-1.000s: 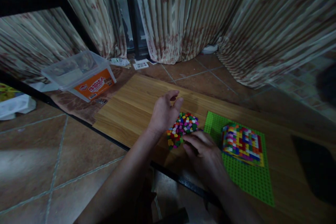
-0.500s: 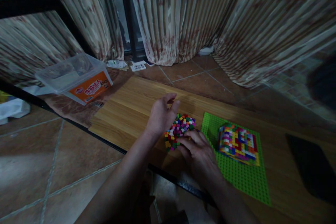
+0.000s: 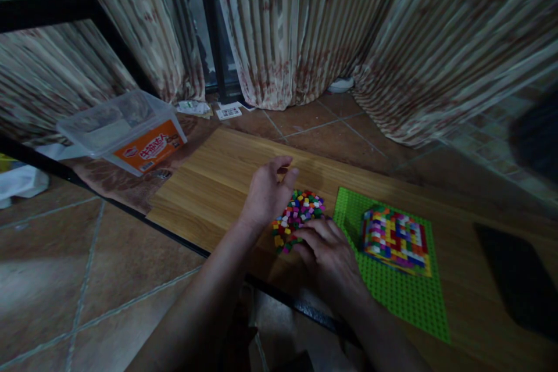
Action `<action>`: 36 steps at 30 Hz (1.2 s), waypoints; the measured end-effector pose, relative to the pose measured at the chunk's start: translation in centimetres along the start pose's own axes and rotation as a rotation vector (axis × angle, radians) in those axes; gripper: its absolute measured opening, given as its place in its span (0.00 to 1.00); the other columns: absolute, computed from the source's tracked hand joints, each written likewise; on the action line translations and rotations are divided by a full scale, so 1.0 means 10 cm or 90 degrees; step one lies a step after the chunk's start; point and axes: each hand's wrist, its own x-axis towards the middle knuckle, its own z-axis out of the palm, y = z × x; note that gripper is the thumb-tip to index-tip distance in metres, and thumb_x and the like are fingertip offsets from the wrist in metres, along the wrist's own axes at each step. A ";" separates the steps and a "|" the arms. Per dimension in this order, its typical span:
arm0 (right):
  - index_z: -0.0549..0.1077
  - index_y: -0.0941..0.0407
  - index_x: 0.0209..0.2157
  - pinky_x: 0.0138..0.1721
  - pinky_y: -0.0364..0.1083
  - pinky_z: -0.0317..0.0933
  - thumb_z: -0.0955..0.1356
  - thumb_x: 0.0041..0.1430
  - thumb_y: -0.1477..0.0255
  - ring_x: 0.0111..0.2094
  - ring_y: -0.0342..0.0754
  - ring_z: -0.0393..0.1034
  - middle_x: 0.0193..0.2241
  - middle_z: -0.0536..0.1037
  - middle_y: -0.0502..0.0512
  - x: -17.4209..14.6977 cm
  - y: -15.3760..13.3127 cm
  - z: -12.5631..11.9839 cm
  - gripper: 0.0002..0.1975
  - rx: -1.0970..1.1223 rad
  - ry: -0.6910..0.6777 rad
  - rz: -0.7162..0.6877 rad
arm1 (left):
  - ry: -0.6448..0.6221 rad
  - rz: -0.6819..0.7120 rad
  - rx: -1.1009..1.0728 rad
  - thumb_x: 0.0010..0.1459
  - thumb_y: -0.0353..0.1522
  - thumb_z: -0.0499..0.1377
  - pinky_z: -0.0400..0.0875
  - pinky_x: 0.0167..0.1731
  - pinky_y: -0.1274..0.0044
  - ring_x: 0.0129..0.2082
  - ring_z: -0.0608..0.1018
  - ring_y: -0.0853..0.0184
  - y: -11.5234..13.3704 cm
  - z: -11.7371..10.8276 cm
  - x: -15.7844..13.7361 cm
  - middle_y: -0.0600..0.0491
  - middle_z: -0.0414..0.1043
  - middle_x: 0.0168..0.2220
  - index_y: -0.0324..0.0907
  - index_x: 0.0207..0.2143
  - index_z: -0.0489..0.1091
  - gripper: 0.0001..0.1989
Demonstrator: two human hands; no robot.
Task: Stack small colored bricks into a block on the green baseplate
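Observation:
A pile of small, many-coloured toy bricks [image 3: 305,204] lies on the wooden board between my hands. My left hand [image 3: 268,193] hovers at the pile's left side, its fingers loosely curved and apart, with nothing visible in them. Over the pile's near right edge, my right hand [image 3: 329,250] bends down with thumb and forefinger close together among the bricks. What they pinch is too small to make out. To the right is a green studded baseplate [image 3: 405,305], which bears a block-shaped build [image 3: 394,238] of multicoloured bricks.
The wooden tabletop [image 3: 209,180] has a black front edge. A dark flat object [image 3: 514,273] lies at its right end. Beyond its left end stands a clear plastic tub [image 3: 126,128] with an orange label. Striped curtains [image 3: 279,35] hang behind; papers [image 3: 229,111] lie on the floor.
My right hand has shifted very slightly to the left over the brick pile, fingertips still among the bricks. My left hand stays practically where it was.

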 end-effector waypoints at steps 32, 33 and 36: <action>0.76 0.52 0.43 0.42 0.50 0.69 0.66 0.62 0.67 0.40 0.48 0.74 0.39 0.79 0.54 0.07 0.06 -0.25 0.10 0.316 0.323 0.295 | -0.393 -0.005 -0.217 0.58 0.32 0.57 0.70 0.33 0.79 0.30 0.75 0.71 0.23 0.12 -0.28 0.55 0.74 0.31 0.40 0.35 0.75 0.07; 0.76 0.52 0.42 0.42 0.49 0.68 0.66 0.62 0.68 0.40 0.48 0.73 0.38 0.79 0.54 0.07 0.06 -0.27 0.10 0.286 0.321 0.273 | -0.395 0.004 -0.202 0.59 0.32 0.56 0.70 0.32 0.79 0.30 0.74 0.71 0.24 0.12 -0.28 0.55 0.74 0.31 0.40 0.35 0.74 0.08; 0.77 0.52 0.41 0.40 0.47 0.67 0.65 0.63 0.70 0.39 0.47 0.73 0.37 0.78 0.53 0.08 0.07 -0.33 0.09 0.225 0.313 0.220 | -0.398 0.024 -0.164 0.59 0.32 0.55 0.68 0.32 0.80 0.30 0.73 0.71 0.25 0.12 -0.29 0.55 0.73 0.30 0.40 0.35 0.73 0.08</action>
